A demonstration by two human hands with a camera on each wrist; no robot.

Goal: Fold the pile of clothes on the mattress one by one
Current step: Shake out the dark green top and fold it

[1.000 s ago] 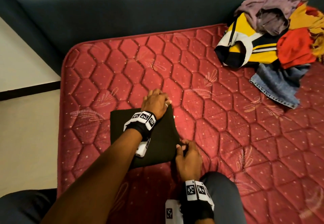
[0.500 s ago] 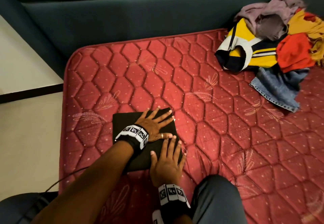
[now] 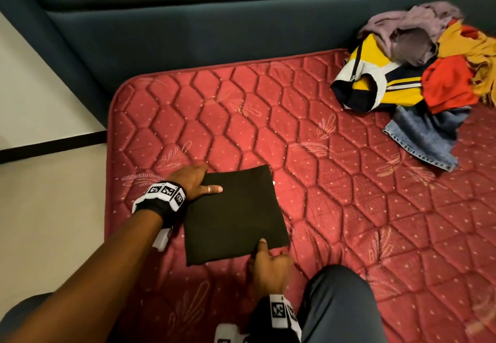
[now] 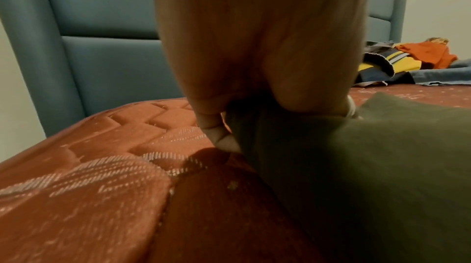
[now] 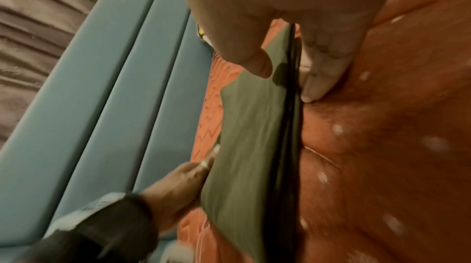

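Note:
A folded black garment (image 3: 236, 214) lies near the left end of the red quilted mattress (image 3: 335, 195). My left hand (image 3: 206, 181) grips its far left corner, thumb on top and fingers tucked beneath. My right hand (image 3: 261, 248) pinches the near edge. In the right wrist view the thumb lies on the garment (image 5: 249, 136) and the fingers (image 5: 318, 78) go under it. The left wrist view shows the garment (image 4: 382, 166) raised a little at the held corner. The unfolded pile of clothes (image 3: 418, 74) sits at the mattress's far right.
A teal padded bed frame (image 3: 214, 21) runs along the far side of the mattress. Pale floor (image 3: 40, 208) lies beyond the mattress's left edge. My knee in grey trousers (image 3: 338, 307) rests on the mattress at the front. Jeans (image 3: 424, 139) spill from the pile's near side.
Half a second ago both hands lay flat on the folded garment. Now the left hand has slid to its far left corner, the right to its near edge, and both hold it.

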